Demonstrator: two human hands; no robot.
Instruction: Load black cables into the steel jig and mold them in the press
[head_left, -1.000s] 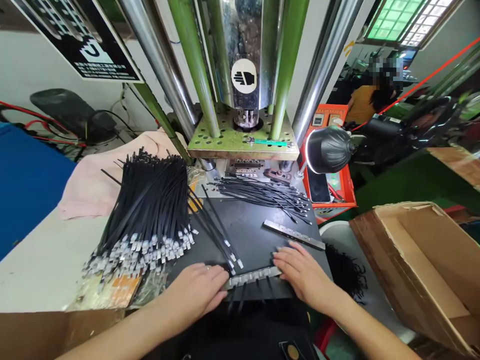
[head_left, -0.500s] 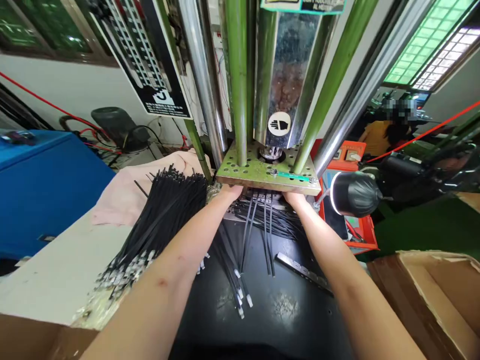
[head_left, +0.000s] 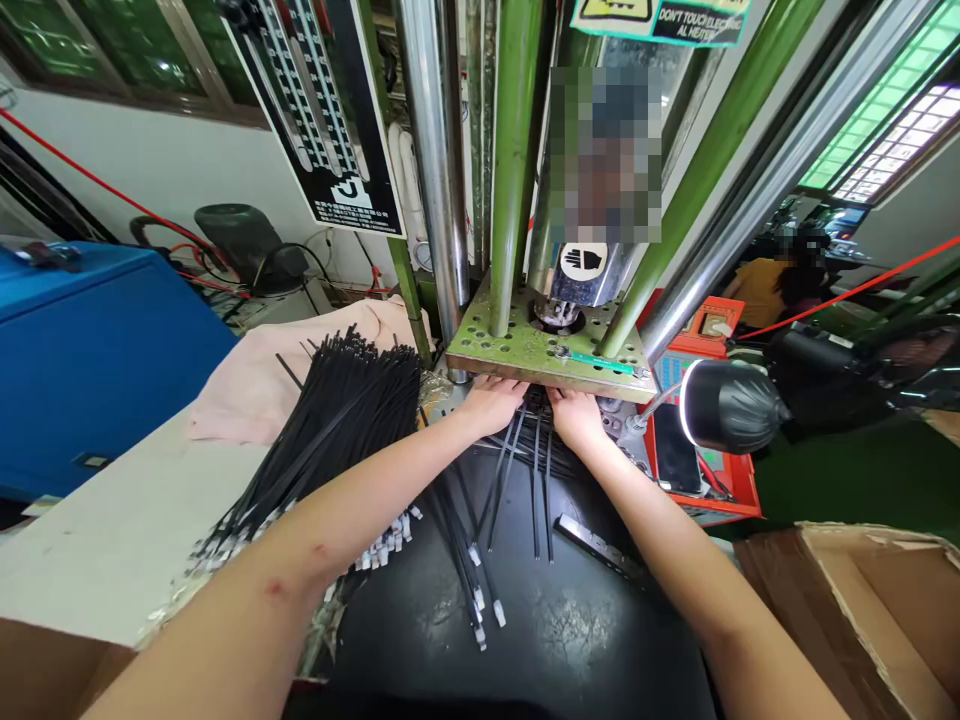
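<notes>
Four black cables (head_left: 535,510) trailed down from between the person's two hands, their free ends spread over the black tabletop (head_left: 570,645), just below the drilled green press plate (head_left: 480,335). Left hand (head_left: 495,405) and right hand (head_left: 574,418) sat near each other at the plate's front edge, backs upward, the fingers bent inward; their tips were partly hidden, so I could not tell how tightly either one gripped, or what it held. Behind the cables, a dark pile of similar ones (head_left: 562,457) lay near the wrists. A slotted metal bar (head_left: 596,541) rested on the tabletop beside the right forearm, and a few loose white-tipped cables (head_left: 457,550) lay to the left. Farther left, a thick cable bundle (head_left: 352,430) lay against a pink cloth (head_left: 236,385). On the right, a black-shaded lamp (head_left: 731,405) stood lit near a smartphone (head_left: 676,452).
</notes>
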